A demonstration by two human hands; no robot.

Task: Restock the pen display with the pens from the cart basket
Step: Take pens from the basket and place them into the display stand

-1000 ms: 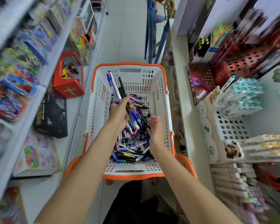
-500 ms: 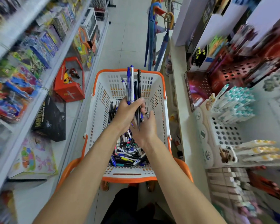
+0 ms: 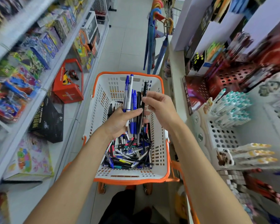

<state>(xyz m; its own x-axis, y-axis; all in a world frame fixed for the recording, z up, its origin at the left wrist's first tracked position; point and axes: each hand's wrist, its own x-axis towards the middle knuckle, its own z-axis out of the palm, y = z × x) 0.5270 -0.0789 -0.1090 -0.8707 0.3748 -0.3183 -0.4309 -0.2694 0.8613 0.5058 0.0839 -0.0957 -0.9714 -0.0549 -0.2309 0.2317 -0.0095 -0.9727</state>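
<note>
Head view, heap: loose pens (image 3: 128,154) lie crossed in the near half of the white, orange-rimmed cart basket (image 3: 131,181).
Left hand (image 3: 120,122): fingers curled round an upright bundle of pens (image 3: 132,101), held above the heap.
Right hand (image 3: 162,109): fingertips pinch a black pen (image 3: 143,101) at the bundle's right edge.
Risk: drawing one pen out may loosen the fist, so that its neighbours slide back into the basket.
Bundle: blue, white and black barrels, tips uneven.
Pen display (image 3: 223,136): white perforated holder right of the basket, apart from both hands.
</note>
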